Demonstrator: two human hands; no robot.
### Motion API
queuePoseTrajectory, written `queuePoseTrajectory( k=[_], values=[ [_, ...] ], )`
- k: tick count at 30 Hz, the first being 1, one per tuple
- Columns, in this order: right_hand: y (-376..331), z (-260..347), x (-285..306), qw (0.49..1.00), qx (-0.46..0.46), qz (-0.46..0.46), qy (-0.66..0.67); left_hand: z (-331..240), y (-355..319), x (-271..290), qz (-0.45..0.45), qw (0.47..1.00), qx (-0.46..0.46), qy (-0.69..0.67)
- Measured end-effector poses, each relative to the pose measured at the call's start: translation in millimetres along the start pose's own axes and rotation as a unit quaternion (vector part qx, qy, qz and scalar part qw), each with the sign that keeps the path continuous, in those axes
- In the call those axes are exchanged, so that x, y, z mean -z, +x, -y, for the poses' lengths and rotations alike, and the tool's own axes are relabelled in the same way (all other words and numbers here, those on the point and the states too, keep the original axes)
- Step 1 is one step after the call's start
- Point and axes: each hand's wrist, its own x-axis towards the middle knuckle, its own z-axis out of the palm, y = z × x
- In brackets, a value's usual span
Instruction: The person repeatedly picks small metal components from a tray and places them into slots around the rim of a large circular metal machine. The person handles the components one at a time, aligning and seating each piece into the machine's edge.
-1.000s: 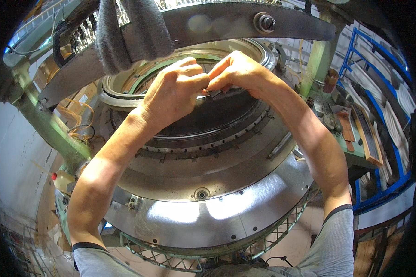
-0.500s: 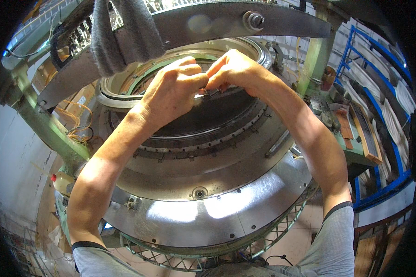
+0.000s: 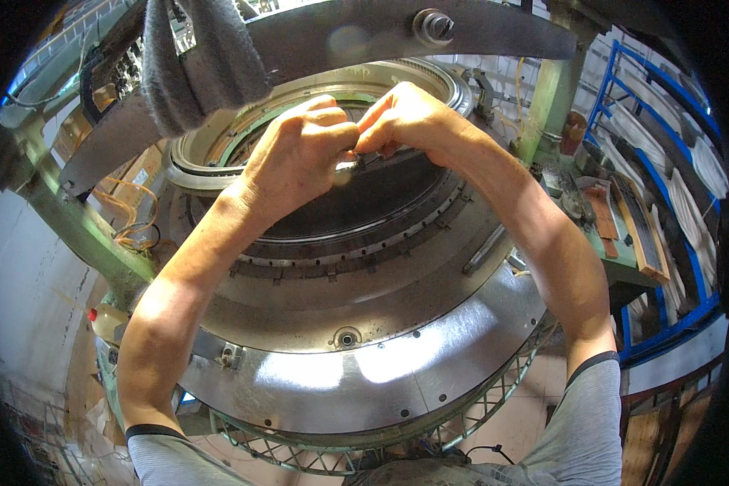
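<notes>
My two hands meet over the near rim of a large metal ring (image 3: 174,174) on a round machine. The fingers of my left hand (image 3: 300,154) are curled closed, with the thumb side toward the other hand. My right hand (image 3: 409,121) bends in from the right, its thumb and index finger pinched together right beside the left fingertips. Whatever lies between the fingertips is too small or hidden to make out. Below both hands is the dark cylinder wall (image 3: 364,202) of the machine.
A curved steel bar (image 3: 340,40) with a bolt crosses above my hands, and grey cloth (image 3: 206,81) hangs over it. Green posts (image 3: 547,105) stand either side. A wide steel ring plate (image 3: 324,397) lies nearer me. At right is a blue rack (image 3: 652,162) with white fabric.
The view has shifted slightly, so the bar and grey cloth sit a little further left and up. My hands stay together over the rim, with only small finger movement.
</notes>
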Motion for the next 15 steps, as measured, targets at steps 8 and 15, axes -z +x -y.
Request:
queuePoseTrajectory(
  k=[8, 15],
  values=[
    [-1, 1, 3, 1.000, -0.006, 0.000, -0.018, -2, 3, -3, 0.000, 1.000, 0.004, -0.004],
    [-3, -1, 6, 1.000, -0.002, -0.012, -0.003, -2, 6, -10, 0.005, 1.000, 0.012, -0.014]
  ],
)
